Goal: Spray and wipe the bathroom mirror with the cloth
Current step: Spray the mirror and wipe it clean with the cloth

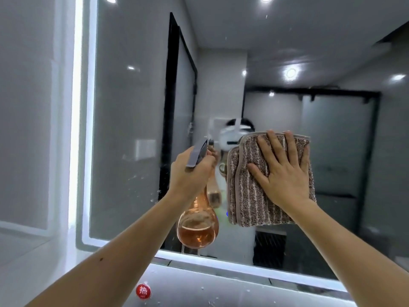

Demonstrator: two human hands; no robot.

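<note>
The bathroom mirror [128, 120] fills the wall ahead, with a lit white strip along its left and bottom edges. My right hand [281, 171] lies flat with fingers spread on a folded brown striped cloth [247, 196], pressing it against the glass right of centre. My left hand [190, 173] grips the neck of a clear spray bottle [197, 227] with a grey trigger head and orange liquid in its round base. The nozzle points at the mirror just left of the cloth. Small droplets speckle the glass near the bottle.
A grey counter [221, 291] runs below the mirror, with a red round cap [143, 291] near its front left. Grey tiled wall [26, 107] stands left of the mirror. The glass reflects a black-framed shower door and ceiling lights.
</note>
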